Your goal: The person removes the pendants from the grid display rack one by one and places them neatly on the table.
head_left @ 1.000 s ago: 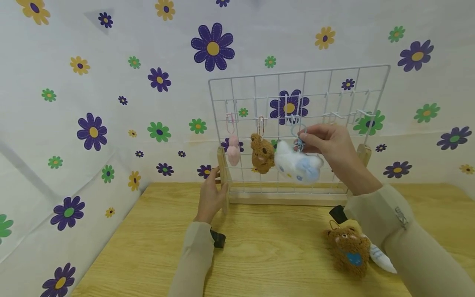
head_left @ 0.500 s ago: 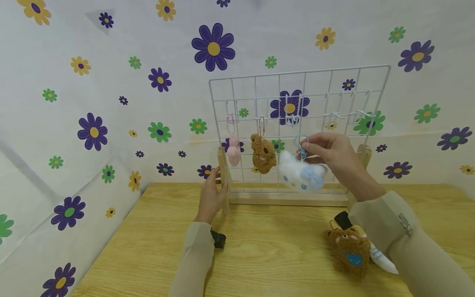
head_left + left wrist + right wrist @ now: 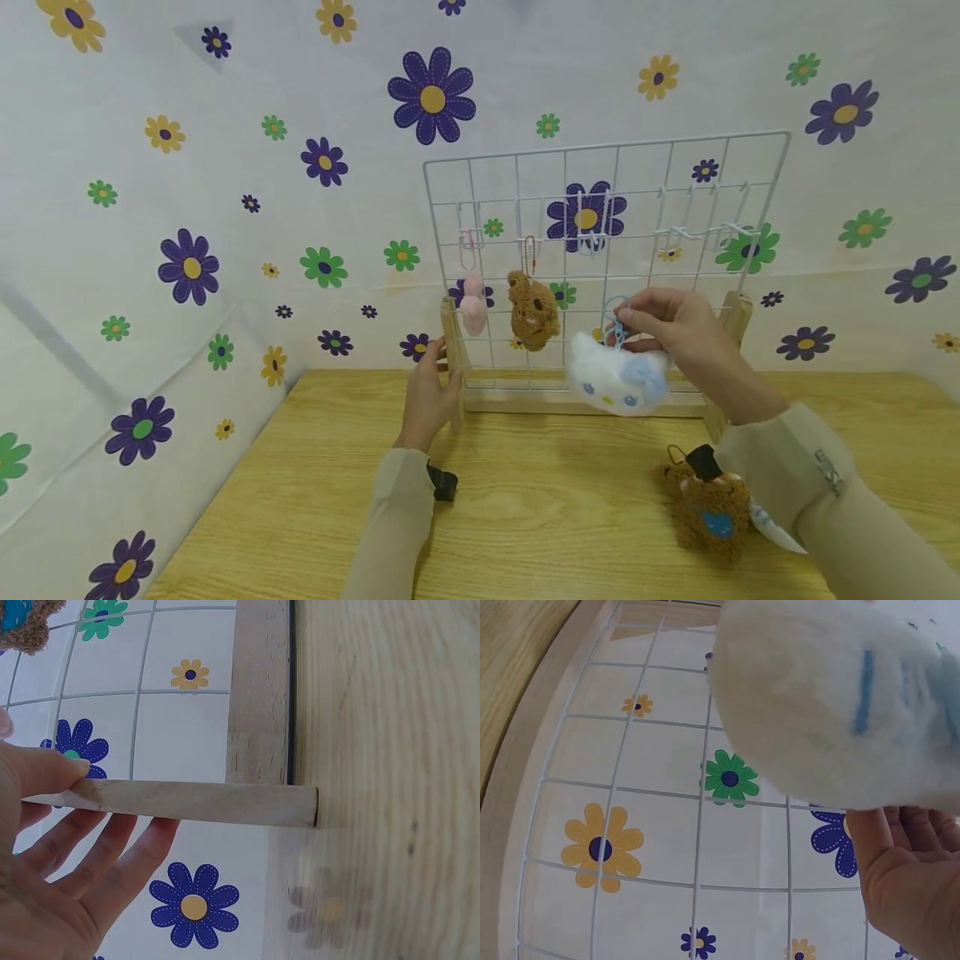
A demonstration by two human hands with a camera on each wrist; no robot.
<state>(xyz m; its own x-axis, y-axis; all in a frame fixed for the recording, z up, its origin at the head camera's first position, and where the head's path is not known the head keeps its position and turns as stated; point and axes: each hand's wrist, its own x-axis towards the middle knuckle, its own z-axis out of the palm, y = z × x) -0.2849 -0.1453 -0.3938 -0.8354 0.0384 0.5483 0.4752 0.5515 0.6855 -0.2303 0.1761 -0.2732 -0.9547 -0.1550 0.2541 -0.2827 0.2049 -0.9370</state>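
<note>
My right hand (image 3: 678, 329) pinches the light-blue clasp (image 3: 619, 332) of a white plush keychain (image 3: 611, 375) with a blue bow. The plush hangs below my fingers, in front of the lower part of a white wire grid rack (image 3: 652, 147). Its furry back fills the top of the right wrist view, where the clasp is hidden. My left hand (image 3: 429, 398) grips the rack's left wooden post (image 3: 202, 801), thumb on one side and fingers on the other. A brown bear keychain (image 3: 534, 318) and a pink plush keychain (image 3: 472, 308) hang from the grid.
White hooks (image 3: 592, 242) sit on the grid, with more hooks (image 3: 675, 232) at its right. Another brown bear plush (image 3: 705, 512) lies on the wooden table (image 3: 540, 500) near my right sleeve. Behind it a white plush piece (image 3: 776, 531) shows partly. A flowered sheet backs the rack.
The white plush came away from the middle hook as my right hand moved down and slightly right with it. My left hand stays on the post.
</note>
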